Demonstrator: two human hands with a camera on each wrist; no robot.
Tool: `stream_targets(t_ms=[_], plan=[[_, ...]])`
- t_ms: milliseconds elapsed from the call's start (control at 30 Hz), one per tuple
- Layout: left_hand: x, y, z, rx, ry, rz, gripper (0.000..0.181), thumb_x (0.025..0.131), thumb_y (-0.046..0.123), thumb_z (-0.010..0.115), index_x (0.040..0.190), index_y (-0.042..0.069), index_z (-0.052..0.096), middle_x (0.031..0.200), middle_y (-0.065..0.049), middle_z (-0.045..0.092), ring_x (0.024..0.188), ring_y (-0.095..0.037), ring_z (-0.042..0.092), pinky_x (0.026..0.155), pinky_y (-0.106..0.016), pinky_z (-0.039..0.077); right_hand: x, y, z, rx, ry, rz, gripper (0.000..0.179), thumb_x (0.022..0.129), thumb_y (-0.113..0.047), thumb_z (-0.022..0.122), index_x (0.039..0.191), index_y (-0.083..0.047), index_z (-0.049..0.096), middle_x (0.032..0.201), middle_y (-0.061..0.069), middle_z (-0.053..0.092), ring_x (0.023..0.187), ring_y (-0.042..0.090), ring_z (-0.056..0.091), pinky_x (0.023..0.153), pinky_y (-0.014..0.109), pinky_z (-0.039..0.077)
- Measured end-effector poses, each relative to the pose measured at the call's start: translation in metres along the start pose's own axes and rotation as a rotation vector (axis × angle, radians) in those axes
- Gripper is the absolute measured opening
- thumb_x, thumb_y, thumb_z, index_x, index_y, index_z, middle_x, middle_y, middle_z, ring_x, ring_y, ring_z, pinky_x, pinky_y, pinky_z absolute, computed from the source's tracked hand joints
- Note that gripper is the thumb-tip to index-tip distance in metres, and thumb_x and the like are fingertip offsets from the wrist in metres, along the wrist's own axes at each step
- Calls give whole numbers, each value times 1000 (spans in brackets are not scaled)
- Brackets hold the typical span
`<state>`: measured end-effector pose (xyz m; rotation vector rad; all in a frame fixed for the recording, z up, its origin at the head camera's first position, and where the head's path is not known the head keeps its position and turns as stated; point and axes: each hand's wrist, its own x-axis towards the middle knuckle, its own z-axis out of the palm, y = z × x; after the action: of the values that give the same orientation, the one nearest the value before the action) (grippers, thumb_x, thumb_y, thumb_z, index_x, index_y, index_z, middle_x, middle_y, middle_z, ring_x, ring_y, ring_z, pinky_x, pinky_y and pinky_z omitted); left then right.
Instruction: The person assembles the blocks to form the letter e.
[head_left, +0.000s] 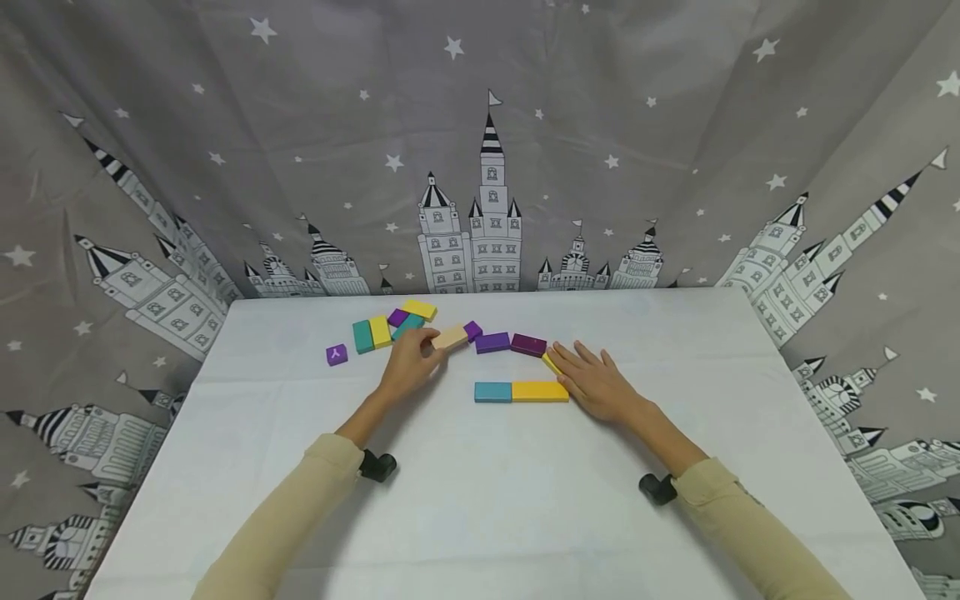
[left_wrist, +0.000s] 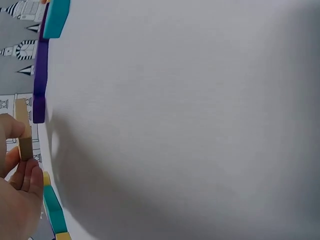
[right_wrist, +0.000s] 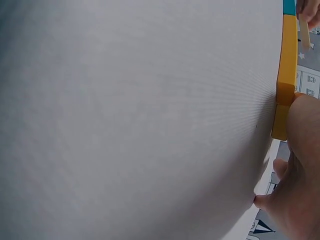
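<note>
My left hand (head_left: 407, 367) pinches a pale wooden block (head_left: 450, 338) between thumb and fingers; the left wrist view shows the wooden block (left_wrist: 23, 120) held above the table. Close to its right end lies a small purple block (head_left: 472, 331), followed by a longer purple block (head_left: 492, 342) and a plum block (head_left: 528, 344) in a curved row. My right hand (head_left: 600, 385) lies with fingers extended at the row's right end, touching a yellow block (head_left: 552, 363) it partly covers. Below the row, a blue block (head_left: 492, 392) and a long yellow block (head_left: 540, 392) sit end to end.
Behind my left hand are a teal block (head_left: 363, 337), a yellow block (head_left: 380, 332) and several more bunched together. A purple cube (head_left: 337, 355) with a white mark stands apart at left. A grey castle-print curtain (head_left: 480, 150) hangs behind the white table (head_left: 495, 517).
</note>
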<state>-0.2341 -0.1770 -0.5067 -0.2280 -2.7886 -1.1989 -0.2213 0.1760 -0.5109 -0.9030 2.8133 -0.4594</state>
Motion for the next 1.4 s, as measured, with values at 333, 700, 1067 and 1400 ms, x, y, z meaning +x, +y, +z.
stream_targets(t_ms=[333, 700, 1067, 1400], plan=[[-16, -2, 2, 27, -80, 58, 37, 91, 6, 69, 123, -9, 63, 115, -22, 64, 102, -30, 58, 90, -44, 51, 1, 2, 4, 6, 0, 9, 55, 108, -33, 40, 159, -17, 26, 163, 5, 21, 148, 40, 15, 112, 70, 7], [-13, 1, 10, 49, -84, 47, 35, 90, 5, 67, 122, -9, 64, 111, -20, 63, 96, -28, 57, 85, -42, 51, 1, 2, 4, 3, -7, 11, 55, 108, -34, 39, 159, -17, 26, 164, 5, 21, 148, 40, 15, 112, 70, 7], [-7, 3, 11, 67, -97, -10, 36, 92, 8, 67, 125, -7, 62, 110, -18, 62, 94, -26, 54, 84, -41, 50, 1, 3, 4, 1, 2, -1, 55, 108, -36, 37, 159, -18, 26, 163, 4, 22, 148, 39, 16, 112, 70, 8], [-5, 6, 9, 59, -89, -34, 36, 92, 8, 67, 125, -7, 63, 107, -18, 62, 93, -27, 52, 82, -39, 48, 1, 2, 3, 3, 1, -3, 55, 108, -36, 38, 159, -18, 25, 164, 4, 21, 148, 39, 16, 112, 70, 8]])
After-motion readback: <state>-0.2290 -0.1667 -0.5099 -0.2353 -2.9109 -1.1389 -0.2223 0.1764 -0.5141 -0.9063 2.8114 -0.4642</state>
